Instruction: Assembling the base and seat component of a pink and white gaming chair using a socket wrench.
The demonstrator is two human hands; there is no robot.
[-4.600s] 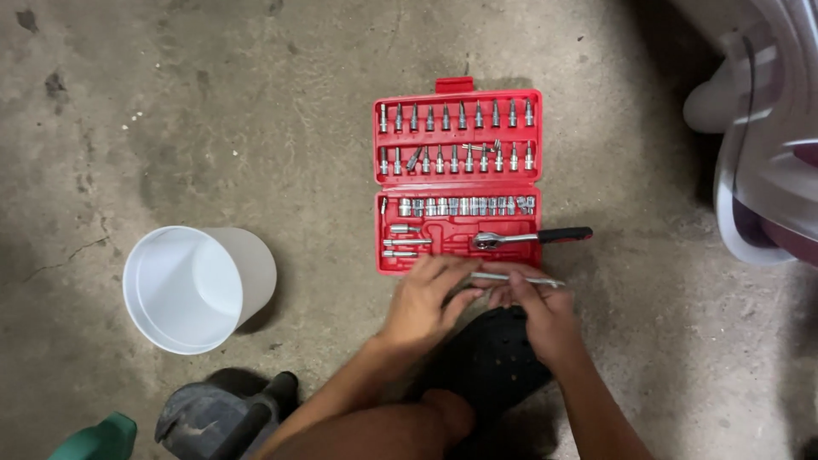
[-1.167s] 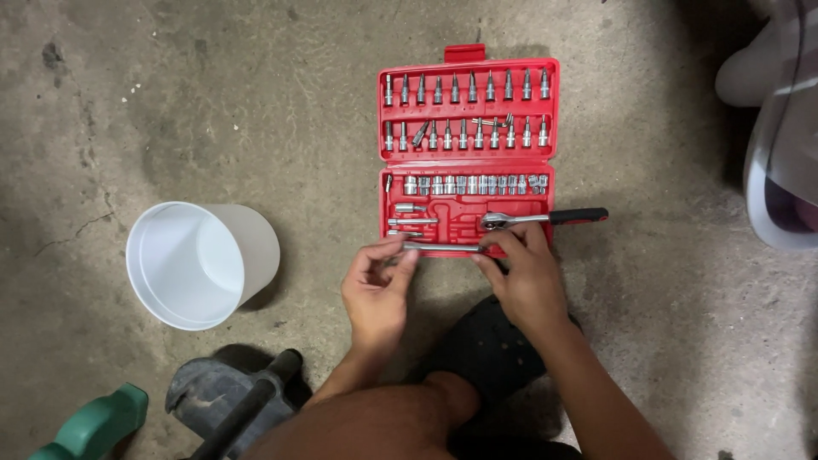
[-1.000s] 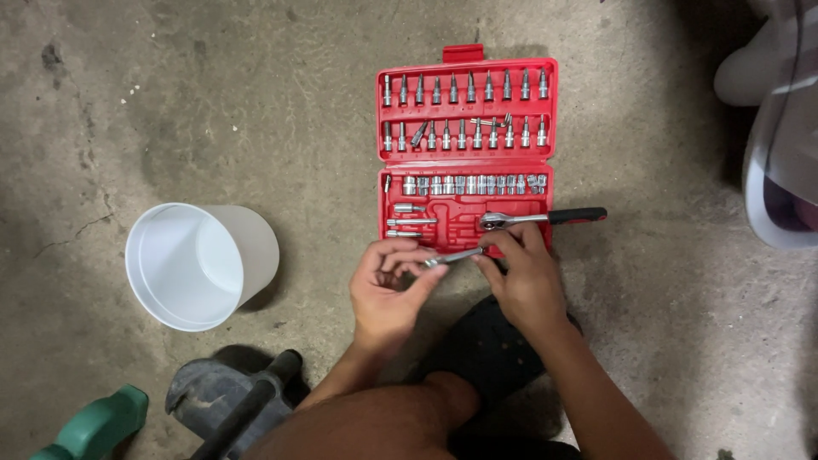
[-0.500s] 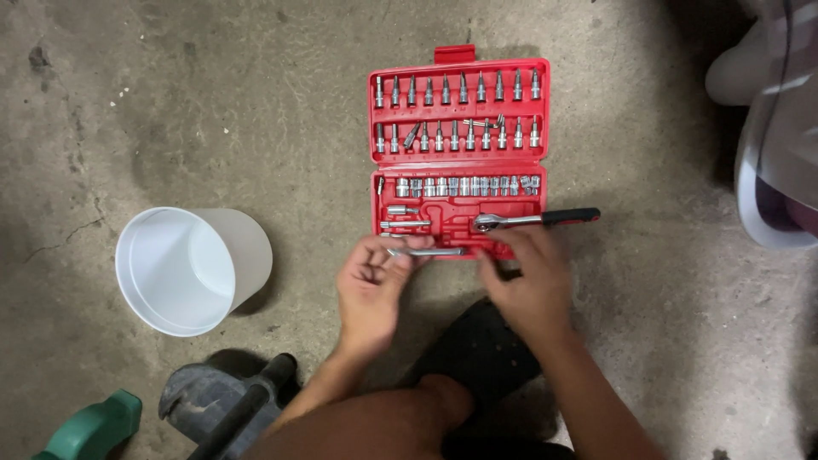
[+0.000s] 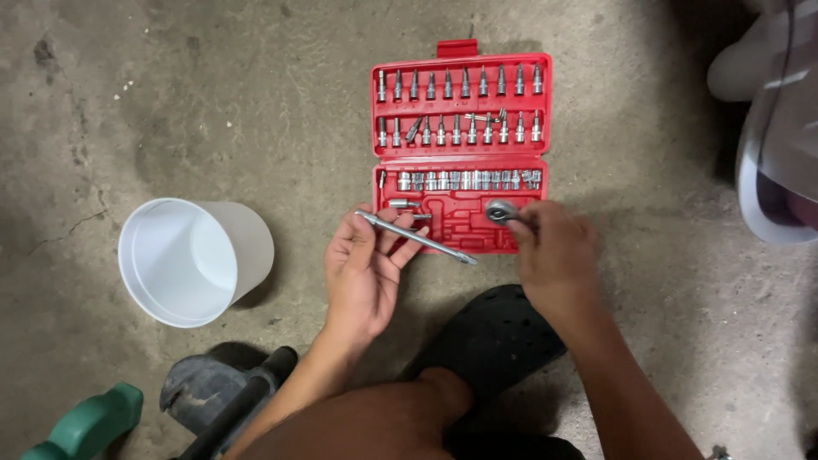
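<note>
A concrete floor point(image 5: 213, 102) fills the frame. At upper centre lies an open red socket case point(image 5: 461, 153), rows of bits and sockets seated in both halves. A white plastic bucket point(image 5: 192, 260) stands at left, a black perforated shoe point(image 5: 490, 341) at lower centre. The left hand point(image 5: 365, 273), palm up just below the case, grasps a slim steel extension bar point(image 5: 416, 238) across its fingers. The right hand point(image 5: 558, 255) is clenched on a ratchet handle point(image 5: 501, 210) resting in the case's lower half.
</note>
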